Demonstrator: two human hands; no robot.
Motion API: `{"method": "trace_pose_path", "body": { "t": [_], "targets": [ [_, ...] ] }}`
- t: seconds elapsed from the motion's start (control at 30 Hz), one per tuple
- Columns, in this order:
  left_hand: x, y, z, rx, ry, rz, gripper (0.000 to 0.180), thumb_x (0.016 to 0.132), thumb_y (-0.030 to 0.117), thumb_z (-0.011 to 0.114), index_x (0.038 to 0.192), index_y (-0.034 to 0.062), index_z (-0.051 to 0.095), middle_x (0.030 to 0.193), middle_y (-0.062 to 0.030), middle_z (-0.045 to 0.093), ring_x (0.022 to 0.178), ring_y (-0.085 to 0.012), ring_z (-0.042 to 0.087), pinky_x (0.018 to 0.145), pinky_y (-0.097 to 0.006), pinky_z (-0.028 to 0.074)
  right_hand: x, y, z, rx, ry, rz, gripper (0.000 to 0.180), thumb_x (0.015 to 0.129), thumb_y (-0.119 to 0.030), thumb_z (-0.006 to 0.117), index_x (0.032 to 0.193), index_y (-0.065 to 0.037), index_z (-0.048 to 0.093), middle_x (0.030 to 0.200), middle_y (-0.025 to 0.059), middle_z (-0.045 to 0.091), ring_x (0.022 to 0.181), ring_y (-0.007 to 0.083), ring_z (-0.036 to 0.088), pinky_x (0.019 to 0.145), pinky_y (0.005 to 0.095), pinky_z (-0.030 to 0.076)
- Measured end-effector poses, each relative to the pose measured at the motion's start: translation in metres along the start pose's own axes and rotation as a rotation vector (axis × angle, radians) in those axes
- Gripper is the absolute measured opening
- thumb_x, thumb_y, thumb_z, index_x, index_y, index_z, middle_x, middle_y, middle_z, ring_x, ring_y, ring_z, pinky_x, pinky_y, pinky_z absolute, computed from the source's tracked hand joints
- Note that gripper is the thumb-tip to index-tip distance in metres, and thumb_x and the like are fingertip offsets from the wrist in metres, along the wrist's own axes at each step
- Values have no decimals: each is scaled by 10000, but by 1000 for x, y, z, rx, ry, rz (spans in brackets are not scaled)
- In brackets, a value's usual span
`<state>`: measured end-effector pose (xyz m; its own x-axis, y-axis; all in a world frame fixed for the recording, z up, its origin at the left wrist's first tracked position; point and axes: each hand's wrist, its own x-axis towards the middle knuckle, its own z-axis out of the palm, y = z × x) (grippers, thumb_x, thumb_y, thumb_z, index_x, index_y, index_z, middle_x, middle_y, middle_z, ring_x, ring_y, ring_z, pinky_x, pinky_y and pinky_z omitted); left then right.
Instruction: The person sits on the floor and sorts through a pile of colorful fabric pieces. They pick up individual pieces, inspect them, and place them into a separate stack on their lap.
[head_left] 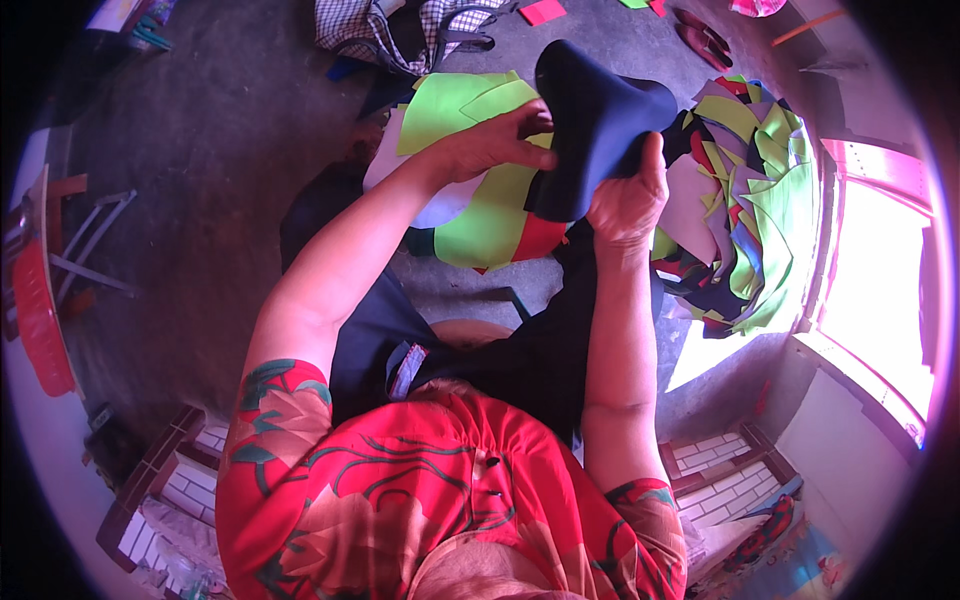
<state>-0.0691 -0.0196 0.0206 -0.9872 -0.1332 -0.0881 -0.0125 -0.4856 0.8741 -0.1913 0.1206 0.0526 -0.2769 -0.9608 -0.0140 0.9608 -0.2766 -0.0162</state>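
A dark navy piece of smooth, thick fabric is held up and bent over in front of me, above a stack of cut fabric pieces in lime green, pale grey and red. My right hand grips its lower right side, thumb up along the outside; some of its fingers are hidden behind the fabric. Close to the left edge of the navy piece is my left hand, thumb and fingers apart. Whether its fingertips touch the fabric is hard to make out.
On the right, a large heap of mixed fabric pieces lies below a bright window. A checked bag and dark red shoes are on the floor at the far side. A red plastic object stands at the left by a folding metal frame.
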Motion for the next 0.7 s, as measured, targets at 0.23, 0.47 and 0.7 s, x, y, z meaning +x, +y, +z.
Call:
{"method": "trace_pose_path", "body": {
  "t": [0.23,0.47,0.7],
  "targets": [
    [2,-11,-2,287,-75,-212,441,700,98,734,1123,84,609,980,1,637,972,-86,536,890,-267,390,-2,-6,6,-108,-3,-93,476,932,-332,472,1282,-12,431,1314,136,471,1211,311,450,1038,490,318],
    [-13,13,-8,183,44,-65,546,758,130,688,1248,9,479,1142,-29,581,1047,-107,512,958,-251,355,-3,-31,13,-261,2,-330,362,938,-275,462,1198,-27,514,1226,116,551,1163,284,500,1018,473,352],
    [-40,4,-16,68,25,-108,645,822,108,620,1381,21,309,1340,-44,428,1229,-139,389,1046,-283,272,-3,-36,3,-1123,594,-565,257,913,-231,547,1073,-29,535,934,67,631,817,176,638,704,285,537]
  ]
}}
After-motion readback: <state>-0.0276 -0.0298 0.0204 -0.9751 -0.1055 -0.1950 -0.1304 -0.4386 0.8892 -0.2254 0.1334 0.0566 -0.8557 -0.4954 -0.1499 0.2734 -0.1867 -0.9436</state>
